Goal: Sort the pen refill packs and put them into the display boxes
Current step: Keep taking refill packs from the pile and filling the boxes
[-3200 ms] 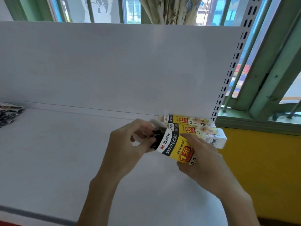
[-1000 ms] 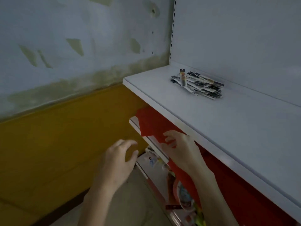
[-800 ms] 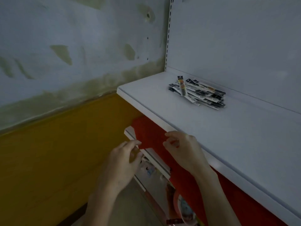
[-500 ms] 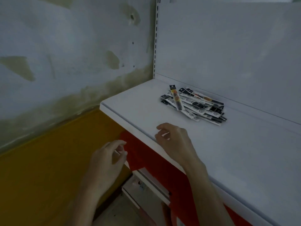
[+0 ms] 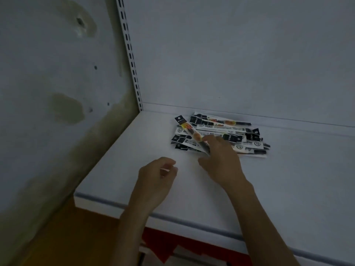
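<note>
A loose pile of pen refill packs (image 5: 242, 140), black-and-white with some yellow-orange labels, lies at the back of a white shelf (image 5: 123, 169) near its left end. One yellow-labelled pack (image 5: 186, 128) rests slantwise on top of the pile. My right hand (image 5: 221, 160) reaches over the pile's near left side, with the fingertips on the lower end of that slanted pack and the thumb spread below it. My left hand (image 5: 155, 175) hovers over the bare shelf in front of the pile, loosely curled and holding nothing. No display box is in view.
The shelf's white back panel (image 5: 230, 54) rises right behind the pile. A slotted upright (image 5: 130, 54) marks the shelf's left end, with a stained wall (image 5: 57, 83) beyond it. Red panels (image 5: 163, 244) of a lower shelf show below the front edge.
The view has swung from the display boxes at the right end to the pile at the left. Both hands rose from below the shelf edge; my right hand has reached the pile.
</note>
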A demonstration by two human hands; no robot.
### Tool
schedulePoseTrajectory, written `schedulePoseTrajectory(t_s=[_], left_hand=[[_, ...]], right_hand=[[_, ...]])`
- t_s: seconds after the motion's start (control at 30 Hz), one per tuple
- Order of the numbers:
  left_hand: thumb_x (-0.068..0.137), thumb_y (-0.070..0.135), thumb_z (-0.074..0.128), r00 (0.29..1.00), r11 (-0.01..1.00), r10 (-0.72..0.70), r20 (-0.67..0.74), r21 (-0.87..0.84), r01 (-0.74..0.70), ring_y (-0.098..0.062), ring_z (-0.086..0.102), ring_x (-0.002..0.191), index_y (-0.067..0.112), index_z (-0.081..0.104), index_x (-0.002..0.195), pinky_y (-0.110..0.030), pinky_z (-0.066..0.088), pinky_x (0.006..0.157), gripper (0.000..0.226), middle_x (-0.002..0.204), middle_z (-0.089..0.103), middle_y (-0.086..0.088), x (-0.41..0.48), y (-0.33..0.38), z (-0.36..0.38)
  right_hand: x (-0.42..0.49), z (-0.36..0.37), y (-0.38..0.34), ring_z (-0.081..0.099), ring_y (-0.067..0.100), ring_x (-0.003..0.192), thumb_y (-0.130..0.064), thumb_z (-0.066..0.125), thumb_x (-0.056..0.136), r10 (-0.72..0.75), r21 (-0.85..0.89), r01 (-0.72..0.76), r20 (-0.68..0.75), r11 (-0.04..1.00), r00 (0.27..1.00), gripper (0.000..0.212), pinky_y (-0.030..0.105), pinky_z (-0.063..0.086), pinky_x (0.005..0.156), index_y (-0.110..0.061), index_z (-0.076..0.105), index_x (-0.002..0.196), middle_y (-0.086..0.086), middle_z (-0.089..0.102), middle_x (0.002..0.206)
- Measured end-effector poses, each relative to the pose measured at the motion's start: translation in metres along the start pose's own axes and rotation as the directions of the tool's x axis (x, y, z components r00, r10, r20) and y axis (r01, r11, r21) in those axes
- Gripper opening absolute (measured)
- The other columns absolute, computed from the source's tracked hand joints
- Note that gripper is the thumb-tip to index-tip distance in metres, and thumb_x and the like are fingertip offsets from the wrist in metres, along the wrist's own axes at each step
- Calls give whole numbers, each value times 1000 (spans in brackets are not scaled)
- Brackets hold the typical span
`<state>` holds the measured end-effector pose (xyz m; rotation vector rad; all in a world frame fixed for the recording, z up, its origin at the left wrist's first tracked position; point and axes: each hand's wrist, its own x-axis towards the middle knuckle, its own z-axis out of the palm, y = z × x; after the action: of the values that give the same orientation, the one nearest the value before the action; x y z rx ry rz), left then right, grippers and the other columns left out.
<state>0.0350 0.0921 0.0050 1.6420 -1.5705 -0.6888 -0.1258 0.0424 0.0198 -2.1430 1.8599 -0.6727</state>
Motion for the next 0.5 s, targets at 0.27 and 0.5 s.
schedulePoseTrajectory(t_s=[0.27,0.5], left_hand=[[90,30,53,978,980,-64,199,-174,100,-6,64,75,30,64,77,-28,54,74,17,85,69,6,45,-11,7],[89,48,48,976,976,-115,183,-161,145,-15,60,63,7,62,76,-26,47,56,44,68,63,-3,65,-11,1]], right_hand=[[-3,14,-6,53,24,88,-10,56,83,157,-4,-157,-77,988,985,22,31,43,68,-12,58,104,5,59,97],[-20,34,-57,58,13,80,-18,66,79,-74,285,74,-14,956,997,16,30,48,71,-15,63,94,-1,63,89]])
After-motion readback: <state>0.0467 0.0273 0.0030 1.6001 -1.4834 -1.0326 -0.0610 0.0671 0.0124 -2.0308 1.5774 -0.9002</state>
